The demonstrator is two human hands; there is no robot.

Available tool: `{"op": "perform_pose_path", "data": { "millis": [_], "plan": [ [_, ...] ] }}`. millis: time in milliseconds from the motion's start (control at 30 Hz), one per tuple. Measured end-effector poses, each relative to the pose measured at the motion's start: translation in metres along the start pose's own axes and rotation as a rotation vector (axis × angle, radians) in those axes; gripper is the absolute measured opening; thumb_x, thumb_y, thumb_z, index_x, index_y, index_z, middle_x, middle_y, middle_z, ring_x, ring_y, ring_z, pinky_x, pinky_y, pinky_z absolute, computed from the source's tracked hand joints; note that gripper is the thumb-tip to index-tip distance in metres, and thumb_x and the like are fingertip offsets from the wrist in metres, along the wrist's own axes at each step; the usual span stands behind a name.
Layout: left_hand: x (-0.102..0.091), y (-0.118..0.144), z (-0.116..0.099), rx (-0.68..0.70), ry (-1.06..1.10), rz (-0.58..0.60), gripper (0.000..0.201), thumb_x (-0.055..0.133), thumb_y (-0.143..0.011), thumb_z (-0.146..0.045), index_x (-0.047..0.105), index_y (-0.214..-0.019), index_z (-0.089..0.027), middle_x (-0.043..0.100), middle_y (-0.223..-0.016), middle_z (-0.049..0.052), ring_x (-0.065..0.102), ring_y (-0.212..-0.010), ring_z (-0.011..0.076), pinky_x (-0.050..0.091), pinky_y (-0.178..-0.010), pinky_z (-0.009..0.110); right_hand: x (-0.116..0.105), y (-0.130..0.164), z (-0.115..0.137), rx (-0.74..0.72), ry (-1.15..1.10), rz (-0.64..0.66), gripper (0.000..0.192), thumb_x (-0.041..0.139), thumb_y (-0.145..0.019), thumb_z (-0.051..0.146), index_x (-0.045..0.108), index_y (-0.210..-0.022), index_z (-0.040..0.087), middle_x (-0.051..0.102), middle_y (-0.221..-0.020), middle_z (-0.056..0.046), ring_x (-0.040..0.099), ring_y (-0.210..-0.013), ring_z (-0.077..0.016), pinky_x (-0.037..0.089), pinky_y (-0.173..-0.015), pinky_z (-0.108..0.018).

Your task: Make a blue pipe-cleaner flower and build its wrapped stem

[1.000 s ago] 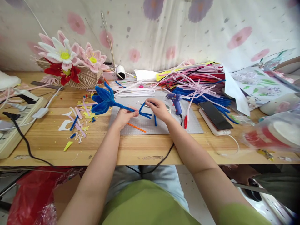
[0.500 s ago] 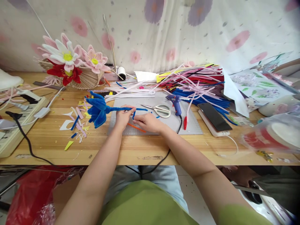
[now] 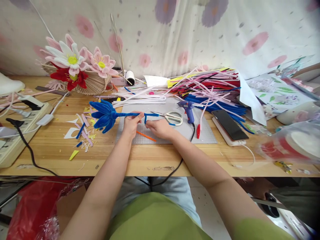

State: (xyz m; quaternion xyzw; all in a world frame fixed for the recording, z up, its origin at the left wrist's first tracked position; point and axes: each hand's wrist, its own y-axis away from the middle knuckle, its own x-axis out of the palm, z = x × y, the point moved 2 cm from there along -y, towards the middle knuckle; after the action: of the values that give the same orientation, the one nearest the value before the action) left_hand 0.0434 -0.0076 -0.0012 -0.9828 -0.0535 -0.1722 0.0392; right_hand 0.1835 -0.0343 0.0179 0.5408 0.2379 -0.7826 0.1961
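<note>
Here both hands pinch the blue flower [image 3: 103, 115] stem, seemingly mid-mat [image 3: 200, 135].

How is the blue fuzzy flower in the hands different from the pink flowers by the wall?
The blue pipe-cleaner flower is one colour; the pink and white flowers have yellow middles. The blue one lies sideways, its stem in the left hand; the pink ones rest untouched on a straw-coloured fan, facing up. Both look handmade.

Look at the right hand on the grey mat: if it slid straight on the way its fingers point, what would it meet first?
The right hand points left toward the left hand, which grips the blue pipe-cleaner flower by its stem. It would probably meet that stem and the left hand's fingers first, though depth is hard to judge here.
</note>
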Motion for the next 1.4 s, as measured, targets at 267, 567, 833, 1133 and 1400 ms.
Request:
{"op": "perform_pose_path", "data": {
  "millis": [267,567,833,1133,1400],
  "plan": [
    [0.001,0.002,-0.002,0.016,-0.140,0.101,0.020,0.077,-0.049,-0.027,0.065,-0.060,-0.015,0.060,-0.058,-0.001,0.047,-0.050,0.0073,0.037,-0.046,0.021,-0.033,-0.002,-0.019,0.162,-0.066,-0.297,0.034,0.030,-0.090,0.035,0.059,-0.086,0.019,0.065,-0.079,-0.004,0.056,-0.070,-0.0144,0.030,-0.060,-0.023],
    [-0.004,-0.002,0.000,0.034,-0.068,-0.083,0.021,0.075,-0.052,-0.031,0.064,-0.062,-0.015,0.058,-0.055,-0.002,0.045,-0.045,0.0051,0.036,-0.045,0.020,-0.004,0.000,0.010,0.040,0.071,0.031,0.032,0.029,-0.090,0.033,0.059,-0.092,0.020,0.066,-0.080,-0.004,0.054,-0.066,-0.0150,0.026,-0.057,-0.025],
    [-0.004,-0.004,-0.002,0.059,-0.244,0.067,0.023,0.075,-0.051,-0.032,0.064,-0.062,-0.014,0.060,-0.057,-0.001,0.050,-0.050,0.0083,0.042,-0.051,0.022,-0.025,-0.005,-0.027,0.220,-0.033,-0.252,0.032,0.031,-0.090,0.034,0.060,-0.091,0.021,0.067,-0.086,-0.003,0.057,-0.077,-0.0155,0.030,-0.061,-0.024],
    [-0.009,-0.008,0.004,0.087,-0.121,-0.133,0.024,0.073,-0.053,-0.033,0.063,-0.065,-0.015,0.061,-0.061,0.000,0.053,-0.057,0.0088,0.043,-0.059,0.023,0.000,-0.003,0.005,-0.057,-0.113,0.036,0.027,0.034,-0.089,0.029,0.059,-0.091,0.020,0.065,-0.080,-0.002,0.054,-0.067,-0.0125,0.032,-0.062,-0.023],
    [-0.004,-0.003,-0.003,0.044,-0.265,0.118,0.021,0.077,-0.050,-0.029,0.065,-0.059,-0.015,0.060,-0.056,0.000,0.053,-0.057,0.0112,0.042,-0.060,0.024,-0.025,-0.002,-0.030,0.205,-0.113,-0.237,0.028,0.038,-0.087,0.032,0.063,-0.092,0.020,0.067,-0.086,-0.003,0.057,-0.075,-0.0146,0.033,-0.062,-0.023]
  ]
}}
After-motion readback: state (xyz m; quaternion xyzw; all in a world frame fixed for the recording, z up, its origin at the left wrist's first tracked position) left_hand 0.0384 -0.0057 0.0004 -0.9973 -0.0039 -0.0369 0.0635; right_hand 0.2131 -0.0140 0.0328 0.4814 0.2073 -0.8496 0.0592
